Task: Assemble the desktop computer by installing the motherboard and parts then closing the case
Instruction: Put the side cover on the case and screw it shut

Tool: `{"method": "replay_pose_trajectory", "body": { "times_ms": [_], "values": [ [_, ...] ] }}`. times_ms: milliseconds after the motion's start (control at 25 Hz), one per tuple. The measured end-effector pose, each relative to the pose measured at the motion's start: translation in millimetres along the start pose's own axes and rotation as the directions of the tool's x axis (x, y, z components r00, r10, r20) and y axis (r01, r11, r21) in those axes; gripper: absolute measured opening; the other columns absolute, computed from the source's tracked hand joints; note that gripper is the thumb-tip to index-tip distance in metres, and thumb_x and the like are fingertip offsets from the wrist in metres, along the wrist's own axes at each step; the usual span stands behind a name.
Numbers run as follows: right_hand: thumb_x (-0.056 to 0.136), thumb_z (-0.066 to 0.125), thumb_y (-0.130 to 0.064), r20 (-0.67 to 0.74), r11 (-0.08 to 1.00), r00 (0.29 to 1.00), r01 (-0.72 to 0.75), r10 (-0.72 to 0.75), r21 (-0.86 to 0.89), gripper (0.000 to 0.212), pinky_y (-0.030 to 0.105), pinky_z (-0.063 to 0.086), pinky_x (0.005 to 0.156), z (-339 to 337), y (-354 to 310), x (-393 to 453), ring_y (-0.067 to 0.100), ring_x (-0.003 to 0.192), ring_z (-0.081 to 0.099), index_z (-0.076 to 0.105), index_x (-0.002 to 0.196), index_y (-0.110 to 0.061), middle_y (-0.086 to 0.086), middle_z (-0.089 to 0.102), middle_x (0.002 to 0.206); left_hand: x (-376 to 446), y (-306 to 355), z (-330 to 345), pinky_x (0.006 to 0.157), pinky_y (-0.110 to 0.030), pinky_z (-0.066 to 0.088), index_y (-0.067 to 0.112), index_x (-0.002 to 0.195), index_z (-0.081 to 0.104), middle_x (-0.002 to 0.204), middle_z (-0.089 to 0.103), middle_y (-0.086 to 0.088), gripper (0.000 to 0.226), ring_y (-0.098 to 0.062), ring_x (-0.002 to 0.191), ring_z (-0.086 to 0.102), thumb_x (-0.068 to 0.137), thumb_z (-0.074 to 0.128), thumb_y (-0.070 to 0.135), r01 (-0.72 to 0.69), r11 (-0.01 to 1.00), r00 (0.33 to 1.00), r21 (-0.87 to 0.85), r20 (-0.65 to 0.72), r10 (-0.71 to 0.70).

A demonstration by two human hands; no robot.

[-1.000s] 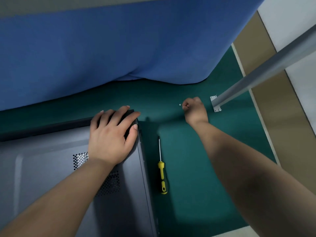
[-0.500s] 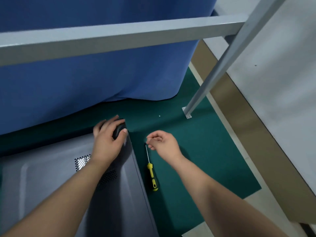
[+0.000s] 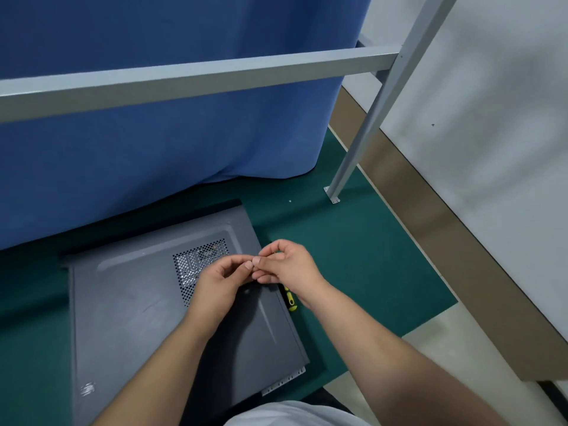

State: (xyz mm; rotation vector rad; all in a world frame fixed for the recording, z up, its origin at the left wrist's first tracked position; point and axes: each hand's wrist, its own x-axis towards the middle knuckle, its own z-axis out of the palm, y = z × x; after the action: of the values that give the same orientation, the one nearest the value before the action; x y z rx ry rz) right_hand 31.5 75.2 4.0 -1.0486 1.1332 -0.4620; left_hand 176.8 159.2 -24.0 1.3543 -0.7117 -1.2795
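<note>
Head view: dark grey metal computer case (image 3: 147, 305) lying flat on the green mat (image 3: 353, 272) with side panel on, perforated vent patch facing up, blue curtain (image 3: 153, 149) right behind it and grey metal frame (image 3: 196, 78) crossing overhead. Left hand (image 3: 219, 279) and right hand (image 3: 285, 262) meeting fingertip to fingertip just above the case's right edge, fingers curled narrow like pinching something tiny, though honestly can't tell what, too small. Yellow-handled screwdriver (image 3: 291, 301) on the mat beside the case, mostly hidden under the right wrist, plus a tiny pale speck (image 3: 289, 201) further back near the frame's foot.
</note>
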Motion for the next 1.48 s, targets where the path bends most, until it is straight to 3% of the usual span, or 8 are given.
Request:
{"method": "replay_pose_trajectory", "body": {
  "times_ms": [200,400,560,800,1040,1160,1280,1480],
  "values": [
    [0.093,0.072,-0.008,-0.012,0.997,1.0,0.018,-0.019,-0.076,0.009,0.032,0.062,0.072,9.1,2.9,-5.8,0.022,0.075,0.075,0.065,0.096,-0.007,0.01,0.076,0.078,-4.3,-6.1,-8.2,0.089,-0.033,0.061,0.011,0.095,0.077,0.099,0.078,-0.017,0.006,-0.031,0.096,0.076,0.091,0.075,0.009,0.058,0.994,0.998,-0.097,-0.018,-0.06],
    [0.094,0.062,-0.007,0.016,0.991,0.999,0.04,-0.039,-0.129,0.01,0.034,0.063,0.078,1.6,3.6,3.7,0.022,0.084,0.077,0.066,0.102,-0.013,0.008,0.078,0.087,10.5,-7.3,-12.8,0.087,-0.038,0.058,0.016,0.085,0.078,0.091,0.078,-0.013,0.013,-0.029,0.089,0.073,0.091,0.075,0.005,0.068,0.997,0.994,0.031,-0.089,-0.065],
    [0.094,0.06,-0.013,-0.209,0.961,0.976,-0.004,-0.056,-0.277,0.011,0.03,0.06,0.077,-40.1,6.7,25.2,0.016,0.082,0.074,0.069,0.094,-0.019,-0.003,0.078,0.086,21.3,-11.0,-20.5,0.073,-0.023,0.057,0.011,0.091,0.073,0.088,0.079,-0.006,0.006,-0.023,0.084,0.074,0.092,0.073,0.004,0.116,0.991,0.974,0.074,-0.204,-0.098],
    [0.094,0.063,-0.022,-0.28,0.566,0.923,-0.384,0.264,-0.73,0.011,0.029,0.05,0.083,-57.3,61.6,55.3,0.023,0.102,0.063,0.066,0.103,-0.016,0.004,0.067,0.107,25.3,-18.1,-24.0,0.081,-0.023,0.056,0.014,0.089,0.074,0.092,0.079,-0.005,0.009,-0.02,0.089,0.075,0.091,0.075,0.005,0.116,0.989,0.975,0.09,-0.201,-0.096],
    [0.097,0.048,-0.005,-0.337,0.344,0.905,-0.413,0.26,-0.843,0.007,0.028,0.044,0.064,-39.0,98.5,57.5,0.015,0.064,0.047,0.052,0.096,-0.01,0.003,0.047,0.079,26.4,-21.7,-28.2,0.088,-0.028,0.056,0.028,0.083,0.076,0.094,0.079,-0.003,0.022,-0.019,0.094,0.075,0.09,0.075,0.007,0.108,0.988,0.98,0.109,-0.181,-0.087],
    [0.097,0.051,-0.01,-0.314,0.435,0.91,-0.406,0.269,-0.804,0.004,0.027,0.046,0.061,-44.3,99.6,58.0,0.018,0.07,0.054,0.055,0.095,-0.01,0.007,0.058,0.089,27.3,-21.0,-27.3,0.088,-0.028,0.058,0.019,0.082,0.075,0.093,0.078,-0.008,0.02,-0.024,0.094,0.075,0.091,0.073,0.001,0.114,0.991,0.976,0.069,-0.196,-0.099],
    [0.096,0.062,-0.024,-0.271,0.657,0.938,-0.346,0.218,-0.669,0.017,0.037,0.058,0.079,-56.0,84.1,55.9,0.03,0.09,0.07,0.06,0.093,-0.008,0.013,0.07,0.097,29.1,-13.5,-25.9,0.081,-0.026,0.061,0.003,0.088,0.068,0.095,0.077,-0.018,0.011,-0.031,0.096,0.076,0.093,0.066,-0.006,0.164,0.979,0.951,-0.121,-0.243,-0.189],
    [0.094,0.058,-0.03,-0.136,0.885,0.988,0.006,-0.079,-0.466,0.009,0.027,0.059,0.07,-61.5,29.5,22.4,0.025,0.09,0.071,0.065,0.091,-0.026,0.003,0.07,0.091,33.2,13.7,-25.1,0.073,-0.033,0.064,0.0,0.101,0.062,0.106,0.075,-0.024,0.007,-0.033,0.099,0.076,0.097,0.056,-0.002,0.238,0.802,0.878,-0.548,-0.232,-0.419]
  ]
}}
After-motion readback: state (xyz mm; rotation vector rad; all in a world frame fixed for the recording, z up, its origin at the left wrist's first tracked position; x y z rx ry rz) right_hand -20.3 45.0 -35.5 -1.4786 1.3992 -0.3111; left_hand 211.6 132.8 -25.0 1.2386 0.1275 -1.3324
